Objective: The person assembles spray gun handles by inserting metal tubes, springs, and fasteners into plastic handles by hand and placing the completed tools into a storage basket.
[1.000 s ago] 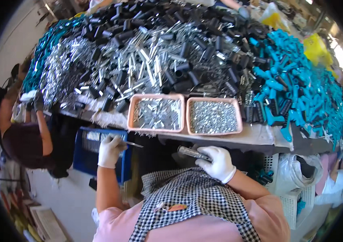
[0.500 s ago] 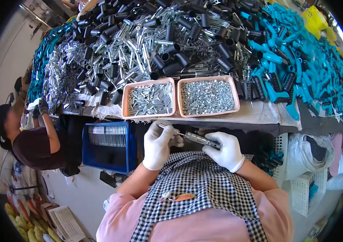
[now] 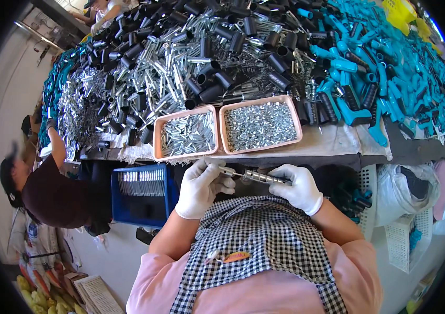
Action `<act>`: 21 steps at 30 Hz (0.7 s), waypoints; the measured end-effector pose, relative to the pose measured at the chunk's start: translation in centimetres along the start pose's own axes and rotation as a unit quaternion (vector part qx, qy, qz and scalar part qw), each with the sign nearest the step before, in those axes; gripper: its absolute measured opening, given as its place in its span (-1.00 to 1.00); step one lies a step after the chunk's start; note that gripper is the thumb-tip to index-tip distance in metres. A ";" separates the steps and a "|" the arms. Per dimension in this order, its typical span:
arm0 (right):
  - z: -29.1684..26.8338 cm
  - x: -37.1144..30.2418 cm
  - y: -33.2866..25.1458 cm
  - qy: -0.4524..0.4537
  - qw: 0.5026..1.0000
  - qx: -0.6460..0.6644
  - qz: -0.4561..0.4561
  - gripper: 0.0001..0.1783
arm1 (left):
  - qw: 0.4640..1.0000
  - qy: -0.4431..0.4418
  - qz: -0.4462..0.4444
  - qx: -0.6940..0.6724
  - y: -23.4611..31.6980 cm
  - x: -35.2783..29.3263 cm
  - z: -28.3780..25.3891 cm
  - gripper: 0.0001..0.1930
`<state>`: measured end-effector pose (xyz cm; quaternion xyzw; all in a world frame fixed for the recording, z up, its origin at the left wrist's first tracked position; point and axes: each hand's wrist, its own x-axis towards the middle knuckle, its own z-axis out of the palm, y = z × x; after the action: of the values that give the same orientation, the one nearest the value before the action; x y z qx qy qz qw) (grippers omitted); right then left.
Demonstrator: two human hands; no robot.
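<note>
Both my hands wear white gloves and are held in front of my apron, just off the near table edge. My left hand (image 3: 197,189) is closed, its fingertips pinching a slim metal pin (image 3: 227,171). A grooved metal cylinder (image 3: 263,178) lies almost level in my right hand (image 3: 300,189), gripped between thumb and fingers. The pin points at the cylinder's left end; whether they touch or the pin sits inside, I cannot tell. Beyond my hands stand a pink tray of metal pins (image 3: 155,141) and a pink tray of small metal pieces (image 3: 299,125).
Metal rods, springs and black sleeves (image 3: 180,68) are heaped across the table, with turquoise tool housings (image 3: 384,78) at right. A blue crate (image 3: 167,206) holds a row of rods at left. A co-worker (image 3: 55,191) reaches into the pile; white baskets (image 3: 397,246) stand at right.
The view has shifted a little. The cylinder in my right hand has turned nearer to level. The co-worker at left has stretched an arm up toward the pile.
</note>
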<state>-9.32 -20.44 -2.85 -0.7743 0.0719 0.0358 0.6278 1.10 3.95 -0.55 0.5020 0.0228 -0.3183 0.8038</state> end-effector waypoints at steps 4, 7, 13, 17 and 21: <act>-0.4 -0.1 0.2 -0.007 1.000 0.020 0.001 -0.63 | 1.000 -0.011 0.002 0.018 0.2 0.2 0.3 -0.78; -0.8 -0.1 0.7 -0.015 1.000 0.023 -0.002 -0.62 | 0.999 -0.031 0.002 0.022 0.7 0.2 0.7 -0.78; -0.8 -0.1 0.6 -0.013 1.000 0.016 -0.023 -0.60 | 0.997 -0.056 -0.013 0.057 0.0 0.1 1.6 -0.80; -0.6 -0.4 0.3 -0.024 0.998 0.054 -0.017 -0.63 | 0.994 -0.071 -0.045 0.070 -0.1 0.5 1.1 -0.78; -0.1 -0.6 -0.5 -0.035 0.995 0.087 0.023 -0.65 | 0.988 -0.121 -0.043 0.081 -0.5 1.5 -0.7 -0.76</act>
<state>-9.85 -20.43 -2.29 -0.7135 0.0704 0.0704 0.6936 2.23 3.65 -1.86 0.5221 -0.0790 -0.4115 0.7429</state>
